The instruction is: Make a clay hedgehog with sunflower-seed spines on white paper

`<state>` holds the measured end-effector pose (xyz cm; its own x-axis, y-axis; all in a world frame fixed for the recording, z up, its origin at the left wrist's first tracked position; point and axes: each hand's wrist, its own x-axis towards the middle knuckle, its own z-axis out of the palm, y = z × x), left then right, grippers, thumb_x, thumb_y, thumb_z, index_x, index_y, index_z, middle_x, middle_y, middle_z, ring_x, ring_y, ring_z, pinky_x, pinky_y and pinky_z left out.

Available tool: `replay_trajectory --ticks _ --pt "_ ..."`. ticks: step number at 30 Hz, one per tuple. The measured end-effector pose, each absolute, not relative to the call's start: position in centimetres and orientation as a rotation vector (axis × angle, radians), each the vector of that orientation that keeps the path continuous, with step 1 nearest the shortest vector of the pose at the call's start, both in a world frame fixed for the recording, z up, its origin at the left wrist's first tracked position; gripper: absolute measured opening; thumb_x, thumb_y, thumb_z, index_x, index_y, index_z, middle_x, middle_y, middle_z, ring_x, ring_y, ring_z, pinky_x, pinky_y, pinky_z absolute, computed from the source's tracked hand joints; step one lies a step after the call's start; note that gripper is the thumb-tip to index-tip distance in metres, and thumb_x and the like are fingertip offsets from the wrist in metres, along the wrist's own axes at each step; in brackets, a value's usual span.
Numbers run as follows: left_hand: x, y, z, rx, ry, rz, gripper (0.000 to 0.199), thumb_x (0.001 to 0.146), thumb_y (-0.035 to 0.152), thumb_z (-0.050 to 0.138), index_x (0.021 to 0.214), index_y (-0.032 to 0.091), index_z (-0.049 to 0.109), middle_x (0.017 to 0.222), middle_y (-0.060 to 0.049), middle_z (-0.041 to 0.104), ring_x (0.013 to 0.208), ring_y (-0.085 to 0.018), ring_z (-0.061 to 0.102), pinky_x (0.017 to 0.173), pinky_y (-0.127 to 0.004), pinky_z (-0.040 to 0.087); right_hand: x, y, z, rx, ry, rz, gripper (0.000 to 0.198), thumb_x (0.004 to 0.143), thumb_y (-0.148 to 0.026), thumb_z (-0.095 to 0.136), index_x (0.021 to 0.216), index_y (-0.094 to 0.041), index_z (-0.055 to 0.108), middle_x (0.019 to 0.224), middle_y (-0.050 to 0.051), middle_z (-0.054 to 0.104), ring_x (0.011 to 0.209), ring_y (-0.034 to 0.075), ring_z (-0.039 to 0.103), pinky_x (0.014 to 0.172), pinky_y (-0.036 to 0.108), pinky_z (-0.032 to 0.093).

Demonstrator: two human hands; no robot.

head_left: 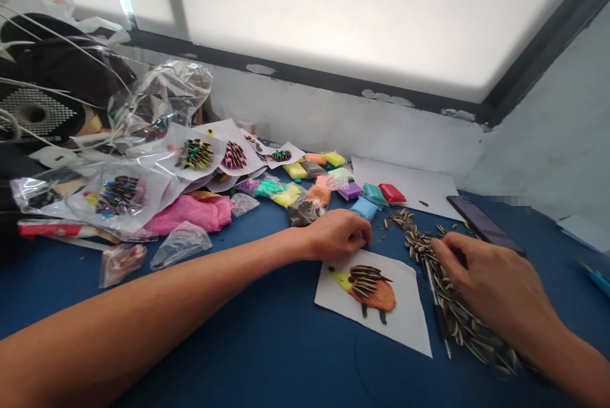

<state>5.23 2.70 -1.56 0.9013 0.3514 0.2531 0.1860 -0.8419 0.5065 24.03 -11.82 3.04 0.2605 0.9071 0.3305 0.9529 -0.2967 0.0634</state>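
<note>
My left hand (pixel 339 233) rests at the top edge of a white paper card (pixel 410 325), its fingers curled in; whatever they may hold is hidden. A clay hedgehog (pixel 381 295) with an orange body, yellow-green snout and dark legs lies on the card. Striped sunflower seeds cover the upper part of its back, while the lower part is bare orange clay. To the right, my right hand (pixel 490 274) is over a long pile of sunflower seeds (pixel 460 325). Its thumb and fingers are pinched together at the seeds, and I cannot see what is between them. A pen (pixel 441 316) lies along the pile.
Coloured clay packets, among them a blue one (pixel 365 207) and a red one (pixel 392 193), lie behind my left hand. Finished seed-and-clay pieces (pixel 197 154) on paper, a pink cloth (pixel 195 212) and plastic bags are at left. A phone (pixel 486 225) lies beyond my right hand.
</note>
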Motion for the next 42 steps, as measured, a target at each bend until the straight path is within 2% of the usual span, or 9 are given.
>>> replay_trajectory --ticks 4,12,15,20,24,27,29,34,42 --pt "5.1 2.4 -1.7 2.588 0.433 0.524 0.02 0.084 0.01 0.053 0.092 0.015 0.07 0.085 -0.005 0.067 0.079 -0.015 0.059 0.071 -0.027 0.045 24.4 -9.5 2.6 -2.065 -2.019 -0.502 0.026 0.087 -0.028 0.042 0.09 -0.021 0.067 0.09 0.006 0.071 0.07 0.019 0.066 0.057 0.029 0.044" --pt "5.1 2.3 -1.9 2.615 0.426 0.562 0.02 0.084 0.01 0.052 0.093 0.016 0.069 0.088 -0.005 0.066 0.083 -0.016 0.06 0.076 -0.029 0.047 24.9 -4.9 1.5 -2.009 -2.335 -0.512 0.035 0.086 -0.016 0.042 0.099 -0.023 0.073 0.085 0.008 0.069 0.076 0.021 0.064 0.062 0.031 0.042" --pt "5.1 2.3 -1.9 2.615 0.431 0.565 0.02 0.084 0.01 0.051 0.092 0.016 0.069 0.089 -0.005 0.066 0.083 -0.016 0.06 0.077 -0.029 0.047 25.1 -4.4 1.5 -1.983 -2.429 -0.499 0.032 0.083 -0.012 0.044 0.092 -0.022 0.073 0.082 0.008 0.066 0.075 0.021 0.062 0.064 0.031 0.041" --pt "5.1 2.3 -1.9 2.609 0.428 0.578 0.021 0.084 0.009 0.051 0.092 0.016 0.069 0.088 -0.005 0.067 0.084 -0.017 0.06 0.077 -0.029 0.047 25.0 -4.3 1.7 -1.963 -2.428 -0.482 0.017 0.083 -0.016 0.048 0.074 -0.018 0.063 0.08 0.009 0.063 0.074 0.022 0.06 0.065 0.032 0.041" --pt "5.1 2.4 -2.0 2.6 0.424 0.572 0.021 0.084 0.01 0.051 0.093 0.016 0.069 0.087 -0.005 0.066 0.082 -0.016 0.059 0.076 -0.029 0.046 24.6 -5.4 2.1 -2.005 -2.229 -0.409 0.008 0.081 -0.018 0.051 0.082 -0.018 0.059 0.078 0.006 0.066 0.067 0.018 0.062 0.058 0.029 0.043" --pt "5.2 2.4 -2.0 2.612 0.427 0.562 0.02 0.084 0.01 0.052 0.092 0.016 0.069 0.086 -0.005 0.066 0.082 -0.016 0.059 0.075 -0.028 0.045 23.7 -7.6 2.9 -2.0 -2.111 -0.303 0.011 0.086 -0.025 0.05 0.092 -0.02 0.058 0.073 0.0 0.066 0.055 0.012 0.059 0.053 0.024 0.045" --pt "5.2 2.4 -2.0 2.619 0.427 0.56 0.02 0.084 0.009 0.052 0.092 0.016 0.069 0.085 -0.004 0.066 0.082 -0.016 0.059 0.075 -0.028 0.045 22.8 -9.4 3.5 -1.984 -2.038 -0.143 0.016 0.09 -0.033 0.048 0.089 -0.023 0.061 0.065 -0.002 0.065 0.046 0.011 0.053 0.044 0.024 0.042" --pt "5.2 2.3 -2.1 2.617 0.439 0.559 0.019 0.085 0.011 0.051 0.092 0.016 0.069 0.086 -0.005 0.066 0.081 -0.016 0.058 0.074 -0.028 0.045 21.3 -12.9 3.6 -1.891 -1.929 0.125 0.024 0.087 -0.041 0.055 0.094 -0.025 0.071 0.082 0.002 0.074 0.064 0.015 0.068 0.053 0.023 0.052" --pt "5.2 2.5 -2.7 2.646 0.397 0.614 0.021 0.086 0.011 0.049 0.092 0.016 0.068 0.087 -0.005 0.064 0.081 -0.016 0.057 0.074 -0.029 0.045 20.8 -14.4 2.6 -1.74 -2.004 -0.092 0.027 0.092 -0.041 0.049 0.085 -0.028 0.071 0.08 0.003 0.072 0.063 0.017 0.068 0.048 0.025 0.052"
